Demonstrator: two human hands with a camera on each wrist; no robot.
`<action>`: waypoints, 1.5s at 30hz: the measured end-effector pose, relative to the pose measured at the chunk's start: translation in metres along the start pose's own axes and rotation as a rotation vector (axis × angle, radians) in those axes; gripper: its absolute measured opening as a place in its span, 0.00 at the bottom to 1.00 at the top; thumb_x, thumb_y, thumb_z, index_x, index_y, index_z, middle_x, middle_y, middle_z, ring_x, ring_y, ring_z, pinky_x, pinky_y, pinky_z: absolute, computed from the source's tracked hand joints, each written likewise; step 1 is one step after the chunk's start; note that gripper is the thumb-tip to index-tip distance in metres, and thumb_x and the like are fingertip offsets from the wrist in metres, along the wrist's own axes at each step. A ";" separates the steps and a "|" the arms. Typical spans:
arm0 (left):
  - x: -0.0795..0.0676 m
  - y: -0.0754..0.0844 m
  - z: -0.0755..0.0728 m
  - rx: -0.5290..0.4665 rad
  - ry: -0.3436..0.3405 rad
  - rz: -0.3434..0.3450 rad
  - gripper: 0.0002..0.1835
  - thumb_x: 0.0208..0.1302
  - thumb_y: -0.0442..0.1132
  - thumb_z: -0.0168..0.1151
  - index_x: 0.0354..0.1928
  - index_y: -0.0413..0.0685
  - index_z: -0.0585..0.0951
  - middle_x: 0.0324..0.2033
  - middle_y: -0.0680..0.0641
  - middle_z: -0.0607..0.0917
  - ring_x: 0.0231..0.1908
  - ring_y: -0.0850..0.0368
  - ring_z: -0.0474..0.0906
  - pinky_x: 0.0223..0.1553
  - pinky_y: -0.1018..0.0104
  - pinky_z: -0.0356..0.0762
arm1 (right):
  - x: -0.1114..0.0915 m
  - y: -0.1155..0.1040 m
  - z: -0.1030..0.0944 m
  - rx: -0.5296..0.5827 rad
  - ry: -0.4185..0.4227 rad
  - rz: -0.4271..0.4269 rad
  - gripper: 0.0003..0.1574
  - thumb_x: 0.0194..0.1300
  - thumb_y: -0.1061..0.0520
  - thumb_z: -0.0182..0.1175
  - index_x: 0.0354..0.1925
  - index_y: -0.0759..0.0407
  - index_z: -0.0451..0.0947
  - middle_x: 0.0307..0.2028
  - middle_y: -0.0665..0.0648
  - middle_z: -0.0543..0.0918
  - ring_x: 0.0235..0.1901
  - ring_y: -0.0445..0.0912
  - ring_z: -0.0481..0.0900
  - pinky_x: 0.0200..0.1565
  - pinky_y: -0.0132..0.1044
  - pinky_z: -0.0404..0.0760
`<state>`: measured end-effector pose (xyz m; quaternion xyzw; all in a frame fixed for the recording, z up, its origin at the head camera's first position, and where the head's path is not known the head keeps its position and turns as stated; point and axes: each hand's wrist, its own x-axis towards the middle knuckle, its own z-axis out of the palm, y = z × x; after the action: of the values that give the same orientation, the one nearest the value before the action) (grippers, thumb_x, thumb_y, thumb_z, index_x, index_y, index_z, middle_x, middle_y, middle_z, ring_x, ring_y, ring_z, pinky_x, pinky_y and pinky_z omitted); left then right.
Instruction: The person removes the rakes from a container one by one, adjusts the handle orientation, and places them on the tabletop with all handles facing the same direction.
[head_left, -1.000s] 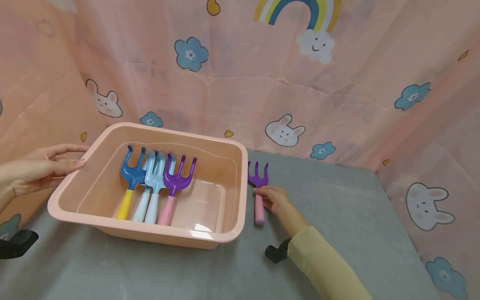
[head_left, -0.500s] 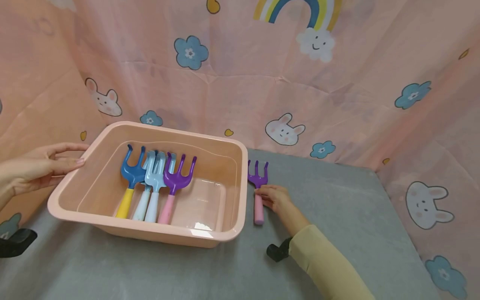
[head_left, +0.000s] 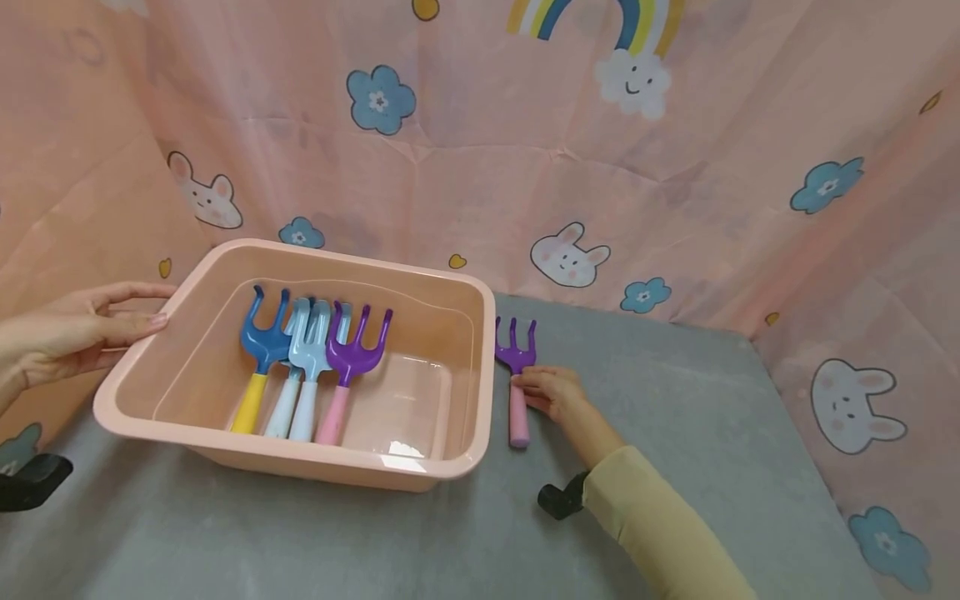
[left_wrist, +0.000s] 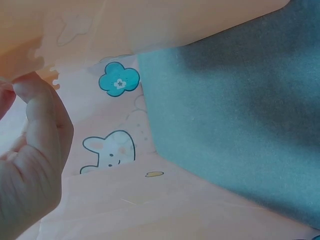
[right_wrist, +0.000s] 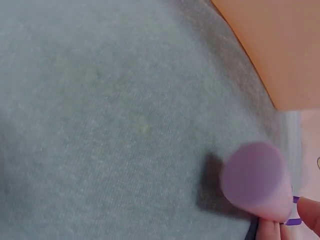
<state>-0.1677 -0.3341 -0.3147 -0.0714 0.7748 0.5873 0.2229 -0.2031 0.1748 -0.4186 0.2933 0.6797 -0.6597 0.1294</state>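
Note:
On the left, my left hand (head_left: 86,333) grips the rim of a peach plastic basin (head_left: 450,292), thumb on the rim and fingers beneath. Inside lie a blue hand fork (head_left: 264,343) with a yellow handle, overlapping light blue forks (head_left: 307,354), and a purple fork (head_left: 354,358) with a pink handle. Just right of the basin, my right hand (head_left: 555,392) pinches the upper pink handle of another purple hand fork (head_left: 517,417), tines pointing away. Its handle end (right_wrist: 255,177) looms large in the right wrist view. The left wrist view shows my left fingers (left_wrist: 40,115) at the basin's edge.
A grey cloth surface (head_left: 675,433) lies under everything. Pink curtains (head_left: 480,192) printed with rabbits, flowers and a rainbow hang behind and at both sides. Black wrist mounts show at the left wrist (head_left: 33,482) and right wrist (head_left: 562,497).

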 end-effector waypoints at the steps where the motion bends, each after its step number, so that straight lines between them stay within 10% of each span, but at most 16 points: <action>1: 0.000 0.000 0.000 -0.008 -0.004 0.003 0.16 0.67 0.40 0.54 0.40 0.81 0.70 0.31 0.64 0.81 0.31 0.61 0.82 0.35 0.62 0.83 | 0.000 -0.001 0.000 -0.006 0.005 0.006 0.27 0.55 0.73 0.62 0.55 0.73 0.72 0.27 0.56 0.85 0.20 0.39 0.80 0.28 0.31 0.82; 17: -0.001 0.003 0.000 -0.083 -0.016 0.004 0.19 0.67 0.37 0.54 0.34 0.81 0.77 0.31 0.60 0.83 0.30 0.59 0.82 0.33 0.62 0.83 | -0.005 -0.017 -0.011 -0.038 0.021 0.059 0.25 0.57 0.67 0.64 0.54 0.65 0.75 0.26 0.54 0.83 0.25 0.43 0.81 0.30 0.32 0.83; 31: 0.000 0.000 0.000 0.072 0.011 0.027 0.13 0.68 0.43 0.54 0.43 0.77 0.65 0.31 0.69 0.79 0.32 0.65 0.81 0.36 0.62 0.83 | -0.017 -0.044 -0.016 -0.019 -0.055 0.024 0.29 0.58 0.66 0.63 0.58 0.65 0.71 0.27 0.51 0.80 0.27 0.43 0.80 0.29 0.30 0.82; 45: 0.000 -0.002 0.000 0.107 0.001 0.046 0.13 0.69 0.44 0.52 0.45 0.77 0.65 0.32 0.71 0.78 0.33 0.64 0.80 0.37 0.62 0.83 | -0.037 -0.090 -0.010 0.066 -0.144 0.011 0.27 0.64 0.65 0.56 0.61 0.62 0.67 0.26 0.51 0.81 0.29 0.43 0.80 0.51 0.40 0.75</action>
<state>-0.1673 -0.3347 -0.3163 -0.0417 0.8066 0.5499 0.2126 -0.2234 0.1797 -0.3229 0.2529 0.6449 -0.7005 0.1719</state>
